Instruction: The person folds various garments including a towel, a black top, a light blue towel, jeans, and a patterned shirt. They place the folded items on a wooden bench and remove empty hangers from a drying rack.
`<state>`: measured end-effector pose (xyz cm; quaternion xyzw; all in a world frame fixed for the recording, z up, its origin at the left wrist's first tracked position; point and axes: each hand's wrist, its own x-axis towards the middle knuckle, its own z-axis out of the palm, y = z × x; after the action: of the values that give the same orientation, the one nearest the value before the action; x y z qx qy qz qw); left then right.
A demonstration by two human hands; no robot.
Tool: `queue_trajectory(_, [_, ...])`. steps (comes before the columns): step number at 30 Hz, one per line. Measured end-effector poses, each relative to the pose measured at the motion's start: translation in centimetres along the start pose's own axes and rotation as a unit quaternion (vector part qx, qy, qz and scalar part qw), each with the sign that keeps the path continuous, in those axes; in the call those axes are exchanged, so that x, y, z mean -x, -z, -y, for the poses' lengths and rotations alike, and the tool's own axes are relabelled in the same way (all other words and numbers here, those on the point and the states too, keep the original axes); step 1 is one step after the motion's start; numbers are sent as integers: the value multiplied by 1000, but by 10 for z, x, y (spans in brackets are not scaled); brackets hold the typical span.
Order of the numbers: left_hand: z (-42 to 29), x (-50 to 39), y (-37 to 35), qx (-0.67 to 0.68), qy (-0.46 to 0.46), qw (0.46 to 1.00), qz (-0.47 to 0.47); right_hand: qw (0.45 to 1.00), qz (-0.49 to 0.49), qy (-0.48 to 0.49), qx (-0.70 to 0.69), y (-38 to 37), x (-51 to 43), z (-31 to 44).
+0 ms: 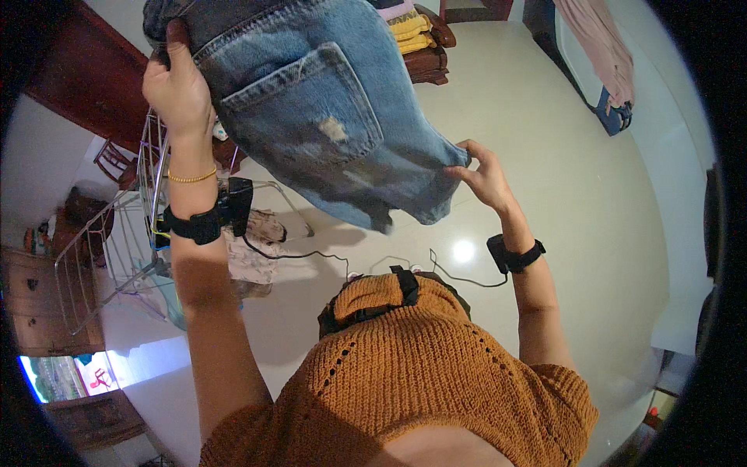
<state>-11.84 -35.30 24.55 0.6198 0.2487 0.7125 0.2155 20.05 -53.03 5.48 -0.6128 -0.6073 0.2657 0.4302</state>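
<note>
A faded blue denim garment [303, 117] hangs stretched between my hands at the top of the view, its patch pocket [315, 99] with a pale worn spot facing me. My left hand [181, 82] grips its dark upper-left part, the thumb lying on top. At the right, my right hand [481, 175] pinches a lower corner between thumb and fingers. The lower edge is uneven and hangs above the tiled floor. The garment's top runs out of the frame.
A metal drying rack [117, 251] stands at the left, with a patterned light cloth [254, 245] low beside it. Folded yellow cloths [411, 32] lie on dark wooden furniture [426, 64] ahead. A pink cloth [607, 46] hangs at the upper right. Cables [297, 254] run from my wrist straps.
</note>
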Motion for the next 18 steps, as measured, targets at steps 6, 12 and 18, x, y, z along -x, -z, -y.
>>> queue_trajectory(6, [-85, 11, 5, -33, -73, 996, -30, 982, 120, 134, -60, 32, 43, 34])
queue_trajectory(12, [-83, -5, -15, -415, -141, 892, 114, 717, 404, -70, -564, 35, 66, 12])
queue_trajectory(18, [59, 69, -143, -169, -40, 947, 271, 657, 370, -173, -634, -9, 97, -33])
